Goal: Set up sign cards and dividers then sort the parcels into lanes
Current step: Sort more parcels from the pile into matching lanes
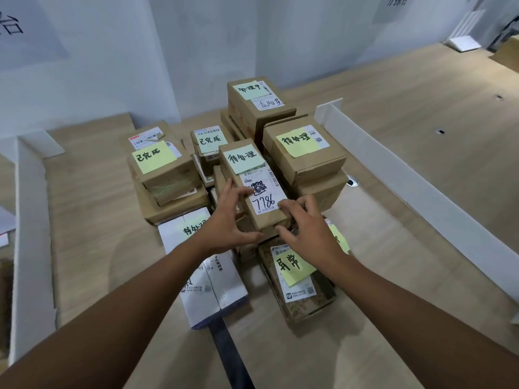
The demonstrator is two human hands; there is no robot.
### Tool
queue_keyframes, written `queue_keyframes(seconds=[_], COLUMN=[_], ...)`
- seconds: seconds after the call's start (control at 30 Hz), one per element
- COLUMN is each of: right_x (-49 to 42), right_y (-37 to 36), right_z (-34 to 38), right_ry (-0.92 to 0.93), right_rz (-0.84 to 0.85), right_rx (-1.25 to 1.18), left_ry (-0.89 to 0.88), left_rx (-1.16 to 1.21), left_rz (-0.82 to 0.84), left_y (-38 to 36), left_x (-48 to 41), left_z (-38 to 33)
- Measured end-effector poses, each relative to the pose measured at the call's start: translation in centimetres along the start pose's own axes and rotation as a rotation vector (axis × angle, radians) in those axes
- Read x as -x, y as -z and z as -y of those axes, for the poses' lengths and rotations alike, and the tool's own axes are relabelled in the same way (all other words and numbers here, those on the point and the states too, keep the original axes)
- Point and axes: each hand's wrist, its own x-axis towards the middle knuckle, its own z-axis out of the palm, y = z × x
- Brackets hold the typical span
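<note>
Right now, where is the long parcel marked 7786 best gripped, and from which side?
Grip its near end from both long sides: left hand left, right hand right. The parcel marked 7786 is long, narrow and lies on top, while a neighbouring box crowds its far end.

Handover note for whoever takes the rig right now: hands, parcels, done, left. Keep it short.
Hands: left hand and right hand both grip the near end of the 7786 parcel, which lies on top of the pile.
Parcels: all in one sticky-noted pile between the left divider and the right divider.
Done: two dividers standing. Sign cards: cannot tell.
Left: move this parcel to its lane, then sort the rest.
</note>
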Motion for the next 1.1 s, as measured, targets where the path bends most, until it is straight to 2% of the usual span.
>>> queue_keyframes(seconds=[0.17,0.23,0.33,0.4,0.53,0.7,0.87,0.93,1.1], right_x=[0.4,1.1,3.4,5.5,9.0,11.0,12.0,12.1,11.6], right_y=[0.7,1.6,3.6,4.9,6.9,8.0,7.4,7.2,6.0], right_z=[0.0,-0.7,-3.0,-5.2,-9.7,-13.3,-16.1,-17.3,-19.8], right_ry=[-0.017,-0.027,-0.035,-0.080,-0.159,-0.209,-0.240,-0.239,-0.240], right_rz=[0.045,0.079,0.132,0.176,0.278,0.367,0.386,0.418,0.482], right_rx=[0.019,0.006,0.014,0.016,0.031,0.003,-0.023,-0.051,-0.103], left_ry=[0.035,0.031,-0.032,-0.042,-0.039,0.058,0.071,0.105,0.124], left_rx=[0.028,0.012,-0.053,-0.092,-0.086,-0.141,-0.202,-0.291,-0.765], left_rz=[-0.028,-0.122,-0.353,-0.413,-0.323,-0.386,-0.246,-0.148,0.027], left_y=[-0.1,-0.9,-4.3,-8.0,-15.3,-20.8,-24.4,-25.0,-25.4], left_x=[0.9,2.5,5.9,7.7,8.4,6.5,4.2,3.0,0.9], left_z=[-0.6,-1.0,-1.8,-2.7,-4.6,-5.6,-5.3,-4.6,-2.3])
